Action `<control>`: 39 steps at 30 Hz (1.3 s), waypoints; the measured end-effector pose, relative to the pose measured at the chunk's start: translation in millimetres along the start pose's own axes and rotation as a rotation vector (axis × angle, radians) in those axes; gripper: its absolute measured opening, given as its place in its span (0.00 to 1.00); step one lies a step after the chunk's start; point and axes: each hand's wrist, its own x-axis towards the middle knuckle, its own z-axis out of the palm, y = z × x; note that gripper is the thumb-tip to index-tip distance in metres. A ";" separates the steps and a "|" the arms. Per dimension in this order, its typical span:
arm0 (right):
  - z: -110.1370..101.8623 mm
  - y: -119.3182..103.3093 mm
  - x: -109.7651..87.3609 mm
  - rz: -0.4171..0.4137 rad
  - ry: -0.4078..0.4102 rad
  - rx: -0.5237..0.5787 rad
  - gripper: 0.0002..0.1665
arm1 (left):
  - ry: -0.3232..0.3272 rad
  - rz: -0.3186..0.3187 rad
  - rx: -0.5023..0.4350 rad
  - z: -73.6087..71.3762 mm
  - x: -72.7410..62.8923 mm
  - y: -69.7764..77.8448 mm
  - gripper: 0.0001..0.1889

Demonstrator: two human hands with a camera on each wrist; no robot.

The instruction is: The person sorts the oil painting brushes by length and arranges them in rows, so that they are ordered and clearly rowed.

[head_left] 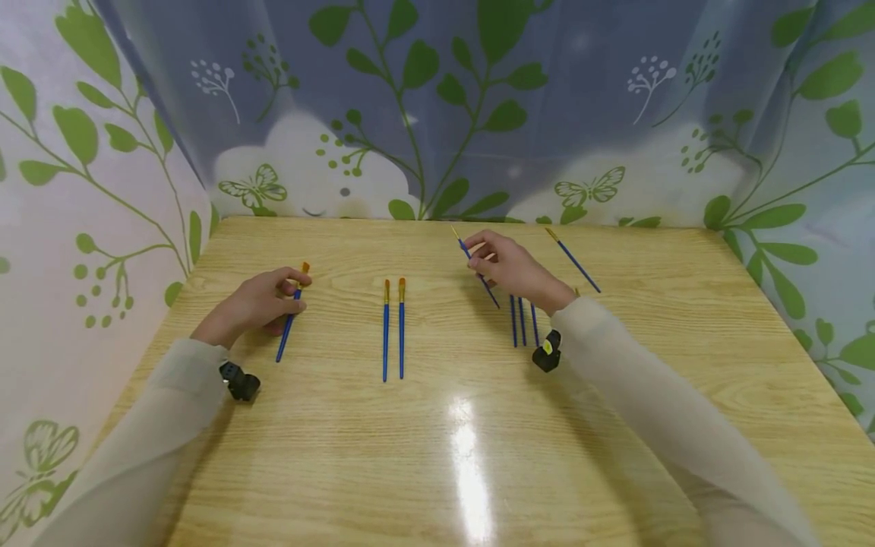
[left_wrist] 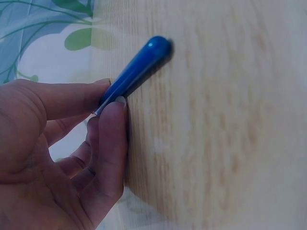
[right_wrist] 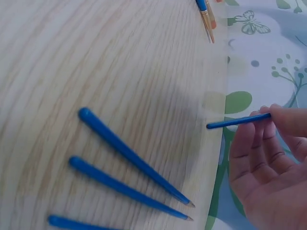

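On the left side of the table, my left hand (head_left: 263, 298) pinches a blue paintbrush (head_left: 289, 328) with a gold ferrule and orange-brown bristles pointing away. Its blue handle (left_wrist: 136, 72) sticks out between thumb and fingers in the left wrist view. My right hand (head_left: 509, 264) holds a thin blue paintbrush (head_left: 488, 290) between thumb and fingers, tilted, its fine tip up and away. In the right wrist view this brush (right_wrist: 240, 120) is raised, its handle end outward. Beneath and just in front of the right hand lie three blue brushes (head_left: 522, 323), their far ends hidden by it.
Two wider blue brushes (head_left: 401, 334) lie side by side at mid-table, bristles away from me. One more thin brush (head_left: 577, 264) lies slanted at the back right. Leaf-printed curtains (head_left: 437, 114) border the wooden table (head_left: 355, 456) at the back and both sides.
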 end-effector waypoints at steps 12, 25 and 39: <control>-20.0 10.7 -16.0 0.007 0.031 0.052 0.26 | -0.012 -0.011 -0.009 -0.4 -0.3 0.7 0.27; -40.8 27.9 -42.3 0.091 0.078 0.032 0.28 | -0.005 -0.003 -0.009 -0.3 0.5 -0.8 0.27; -48.0 50.8 -61.0 0.157 0.112 0.057 0.36 | 0.005 0.006 0.007 0.4 0.1 -0.3 0.26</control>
